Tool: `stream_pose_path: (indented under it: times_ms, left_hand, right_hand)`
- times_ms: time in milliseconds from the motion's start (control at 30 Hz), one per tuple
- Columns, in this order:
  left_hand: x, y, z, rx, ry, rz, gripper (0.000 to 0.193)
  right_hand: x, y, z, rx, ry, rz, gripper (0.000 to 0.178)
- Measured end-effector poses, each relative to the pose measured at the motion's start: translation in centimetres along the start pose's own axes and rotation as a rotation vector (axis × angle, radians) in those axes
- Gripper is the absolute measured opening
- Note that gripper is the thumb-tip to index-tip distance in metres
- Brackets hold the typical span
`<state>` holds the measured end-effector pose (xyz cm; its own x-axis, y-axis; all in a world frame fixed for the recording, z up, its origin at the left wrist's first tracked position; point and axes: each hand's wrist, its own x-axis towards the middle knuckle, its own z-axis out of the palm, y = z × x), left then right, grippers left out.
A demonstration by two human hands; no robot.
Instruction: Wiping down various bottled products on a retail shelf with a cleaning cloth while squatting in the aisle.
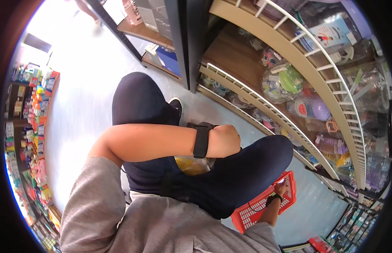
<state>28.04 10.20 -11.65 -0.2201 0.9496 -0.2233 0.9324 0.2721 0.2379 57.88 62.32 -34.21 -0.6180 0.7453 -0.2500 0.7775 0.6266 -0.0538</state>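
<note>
My left forearm, with a black strap on the wrist, crosses in front of me above my bent legs. My left hand (pixel 224 141) is curled into a fist beside my raised thigh; its fingertips are hidden, and so is anything within them. Below that forearm, between my legs, part of a clear plastic package with yellow in it (pixel 192 165) shows. On my right, a red plastic shopping basket (pixel 241 220) with slotted sides rests low. My right hand (pixel 281 188), also with a black wristband, reaches over it near its far end; its fingers are too small to make out.
Curved wooden shelves with white wire rails (pixel 331 86) hold bagged plastic goods at the right. A dark shelf post (pixel 191 46) stands ahead, beside boxes (pixel 167 59). Packed shelves (pixel 37 126) line the left side. Pale floor (pixel 80 122) lies between.
</note>
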Motion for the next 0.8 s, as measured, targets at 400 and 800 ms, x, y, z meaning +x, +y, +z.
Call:
stream_pose_path:
  times_ms: [400,800]
  left_hand:
    - [0.7,1.0,0.0,0.029,-0.062,-0.059,0.016]
    - [0.5,0.7,-1.2,-0.053,-0.132,-0.041,0.019]
  right_hand:
    - [-2.8,-0.8,1.3,0.142,0.099,0.017,0.065]
    - [-3.8,-0.8,1.5,0.294,0.178,-0.038,0.068]
